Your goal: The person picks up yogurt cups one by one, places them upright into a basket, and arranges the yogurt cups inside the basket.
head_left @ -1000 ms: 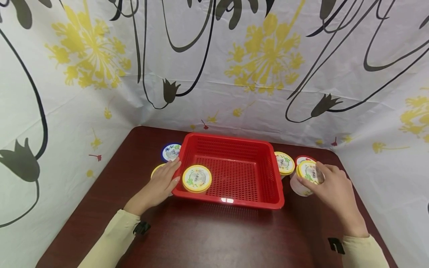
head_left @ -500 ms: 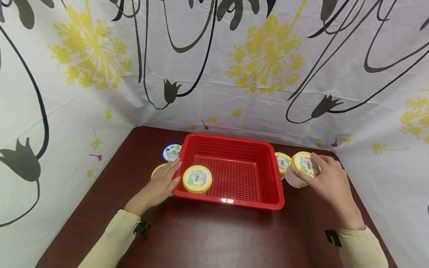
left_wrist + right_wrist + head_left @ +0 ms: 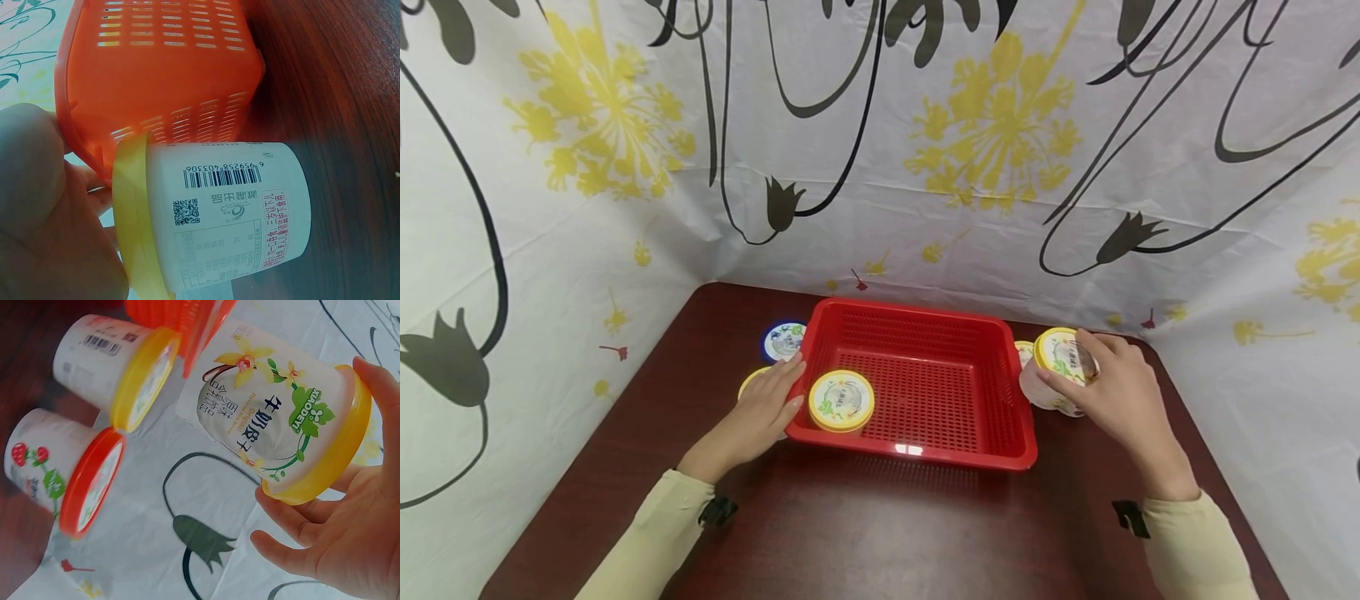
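My right hand (image 3: 1120,387) grips a white tub with a yellow lid (image 3: 1060,358) by its lid, held beside the right wall of the red plastic basket (image 3: 917,456). The right wrist view shows this tub raised and tilted, with yellow flowers and green leaves printed on its side. My left hand (image 3: 758,410) rests on the basket's left rim, fingers fairly straight. Inside the basket, at its front left, stands another yellow-lidded tub (image 3: 841,400). Under my left hand, just outside the basket, is a further yellow-lidded tub (image 3: 225,219), mostly hidden in the head view.
A blue-lidded tub (image 3: 782,340) stands left of the basket. On the right are a yellow-lidded tub (image 3: 94,359) and a red-lidded tub (image 3: 44,465), both largely hidden in the head view. A patterned cloth (image 3: 880,167) hangs behind the dark table (image 3: 887,533).
My right hand has lifted the yellow-lidded tub and carried it left towards the basket, now covering part of the tub behind. My left hand and the basket have stayed in place.
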